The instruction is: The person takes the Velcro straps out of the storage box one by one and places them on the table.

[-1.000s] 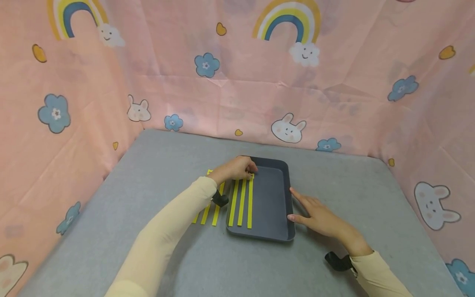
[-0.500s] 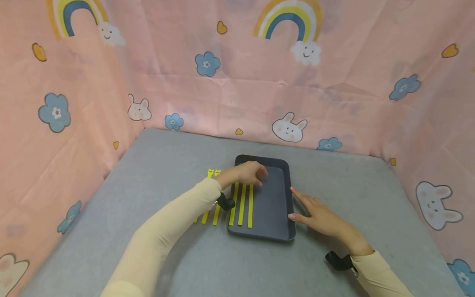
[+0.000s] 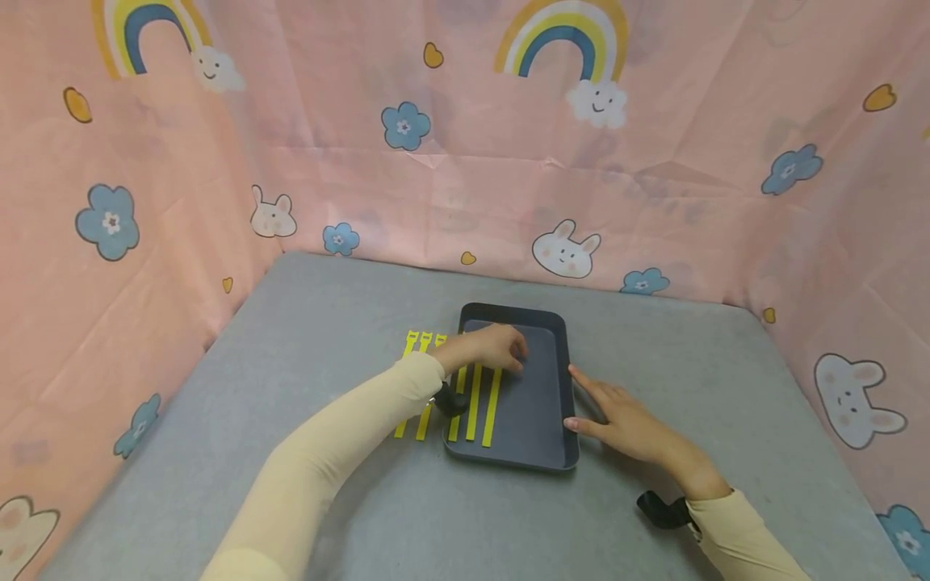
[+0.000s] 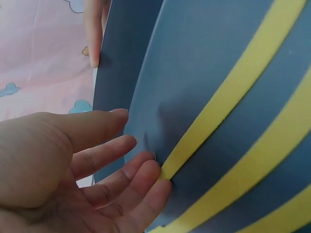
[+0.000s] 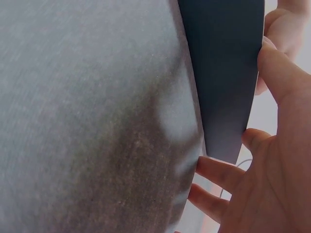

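Observation:
A dark grey rectangular tray (image 3: pixel 536 411) lies on the table, with several yellow slot-headed cable straps lengthwise in its left half. My left hand (image 3: pixel 492 347) is over the tray's upper part, hiding the straps' far ends. In the left wrist view, fingertips of the left hand (image 4: pixel 107 165) touch the end of the rightmost strap (image 4: pixel 209 116); the thumb stands apart, and nothing is pinched. That strap (image 3: pixel 492 415) leans slightly right at its far end. My right hand (image 3: pixel 632 424) rests against the tray's right rim, fingers extended, its thumb and a fingertip touching the edge.
More yellow straps (image 3: pixel 410 345) lie on the grey table (image 3: pixel 349 315) just left of the tray, partly covered by the left forearm. A pink printed cloth (image 3: pixel 465 202) hangs round the back and sides. Each wrist wears a black camera mount (image 3: pixel 663 510).
My left hand has shifted right and slightly towards me over the tray. The rightmost strap's far end has swung right from nearly straight. The right hand and tray have stayed put.

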`<state>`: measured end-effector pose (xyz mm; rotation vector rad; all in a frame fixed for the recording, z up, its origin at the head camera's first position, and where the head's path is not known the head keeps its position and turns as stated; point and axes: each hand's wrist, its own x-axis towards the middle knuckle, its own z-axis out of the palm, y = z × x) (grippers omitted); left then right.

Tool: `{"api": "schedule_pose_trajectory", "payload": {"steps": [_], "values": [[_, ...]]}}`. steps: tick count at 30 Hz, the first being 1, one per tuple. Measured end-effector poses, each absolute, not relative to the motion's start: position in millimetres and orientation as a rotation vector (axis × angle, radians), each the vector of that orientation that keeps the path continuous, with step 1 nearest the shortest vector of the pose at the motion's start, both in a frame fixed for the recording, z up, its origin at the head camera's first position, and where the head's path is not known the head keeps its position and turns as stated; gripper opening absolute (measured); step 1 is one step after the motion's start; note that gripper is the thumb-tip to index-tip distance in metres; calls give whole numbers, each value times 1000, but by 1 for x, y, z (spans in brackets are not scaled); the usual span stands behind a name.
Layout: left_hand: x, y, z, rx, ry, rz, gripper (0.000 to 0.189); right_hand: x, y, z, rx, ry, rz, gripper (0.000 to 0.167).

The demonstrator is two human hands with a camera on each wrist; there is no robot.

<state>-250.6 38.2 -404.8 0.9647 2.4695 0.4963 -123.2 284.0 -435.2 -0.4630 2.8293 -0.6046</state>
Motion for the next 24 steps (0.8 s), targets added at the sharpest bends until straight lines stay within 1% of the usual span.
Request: {"api": "schedule_pose_trajectory", "payload": {"steps": [15, 24], "values": [[-248, 63, -404, 882, 2527, 478, 31, -123, 283, -434, -450, 2827, -588, 83], [-255, 66, -398, 956, 2487, 594, 32, -123, 283, -434, -441, 2827, -590, 83]]}}
